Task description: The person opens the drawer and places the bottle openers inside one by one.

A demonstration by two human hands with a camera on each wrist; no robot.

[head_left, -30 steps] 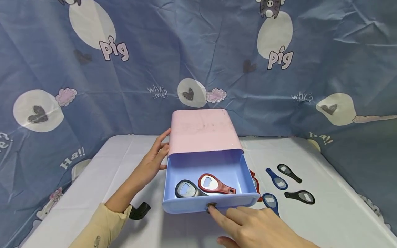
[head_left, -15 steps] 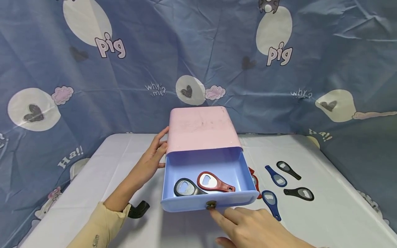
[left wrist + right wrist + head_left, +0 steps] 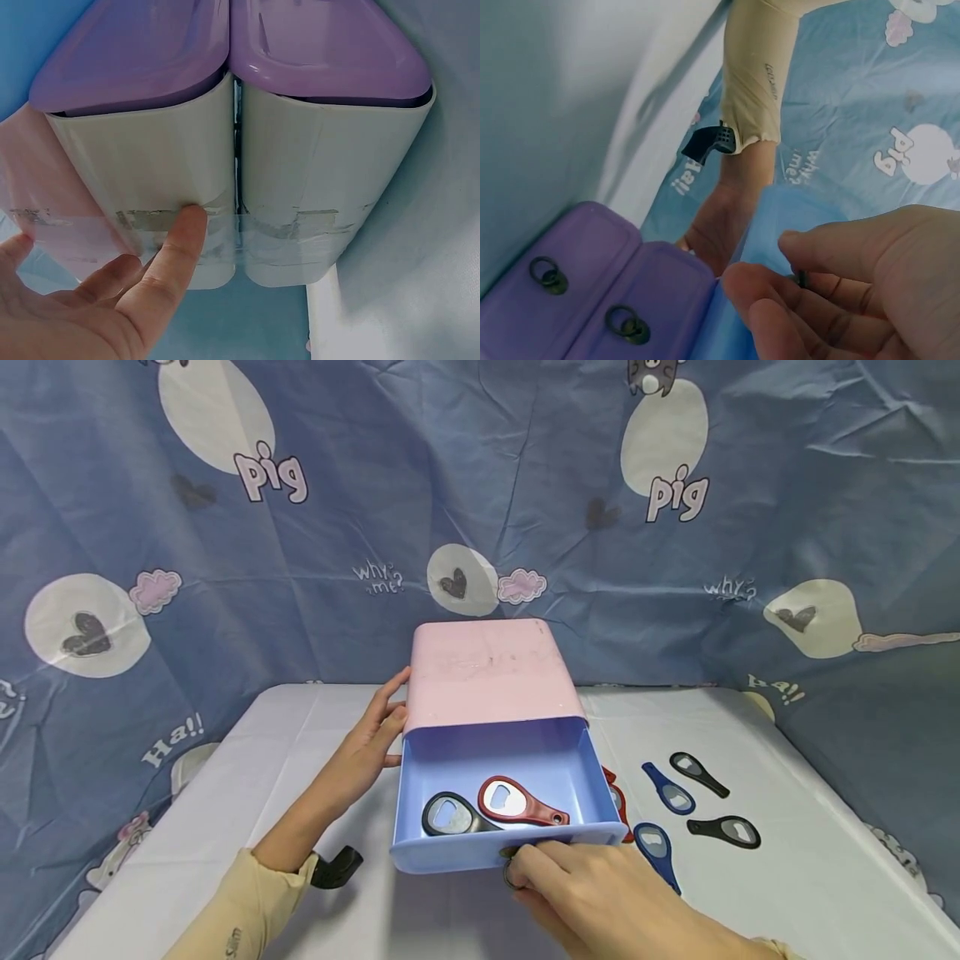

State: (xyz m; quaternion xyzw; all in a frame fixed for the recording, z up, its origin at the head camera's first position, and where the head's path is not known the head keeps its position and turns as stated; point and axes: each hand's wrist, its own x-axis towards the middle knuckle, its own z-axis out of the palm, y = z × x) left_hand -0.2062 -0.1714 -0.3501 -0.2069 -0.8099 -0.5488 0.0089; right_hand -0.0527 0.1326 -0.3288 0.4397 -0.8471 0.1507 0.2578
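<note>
A pink drawer cabinet [image 3: 491, 672] stands on the table with its blue drawer [image 3: 495, 743] pulled out. Inside lie a red bottle opener [image 3: 536, 812] and a black one [image 3: 450, 815], side by side near the front wall. With its fingers spread, my left hand [image 3: 367, 747] rests against the left side of the casing; the left wrist view shows its fingertips at a light-coloured lower casing [image 3: 150, 157]. My right hand [image 3: 592, 889] pinches the drawer's metal ring pull [image 3: 512, 872], which its fingers mostly hide in the right wrist view.
Blue bottle openers [image 3: 658, 852] and black ones [image 3: 726, 832] lie on the white table [image 3: 795, 910] to the right, with red ones [image 3: 619, 806] partly behind the drawer. Purple drawers [image 3: 671, 289] with ring pulls sit below the blue one. A patterned blue cloth [image 3: 337, 527] hangs behind.
My right hand's index finger, earlier extended at the ring pull, has curled in, and finger and thumb now pinch the ring. The left hand and the drawer hold their places.
</note>
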